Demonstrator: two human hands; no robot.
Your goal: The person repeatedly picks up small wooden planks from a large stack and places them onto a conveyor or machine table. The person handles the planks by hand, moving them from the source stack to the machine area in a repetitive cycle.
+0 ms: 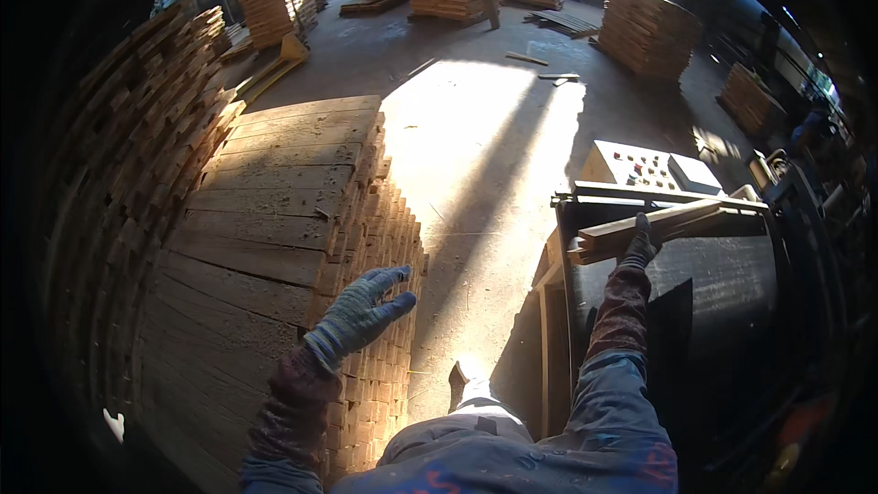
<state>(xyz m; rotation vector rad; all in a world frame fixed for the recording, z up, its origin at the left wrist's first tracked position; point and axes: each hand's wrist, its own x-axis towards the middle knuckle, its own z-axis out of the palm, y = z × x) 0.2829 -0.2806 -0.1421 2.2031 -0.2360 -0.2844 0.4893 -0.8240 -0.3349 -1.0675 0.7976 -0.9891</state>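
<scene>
In the head view, the gloved right hand (pixel 641 242) grasped several wooden boards (pixel 686 219) above the far part of a dark machine bed (pixel 732 279), near a pale control box (pixel 626 169); the left hand (pixel 366 311), holding nothing, hung loosely spread by the plank stack (pixel 274 187).

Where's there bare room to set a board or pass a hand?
Floor: sunlit strip between the stack by the left hand and the black machine. Stack top: room beyond that hand, though debris litters it. Machine top: bare just nearside of the boards in the right hand; nearest part too dark to judge. Crowded: machine's far end, boards and control box.
</scene>
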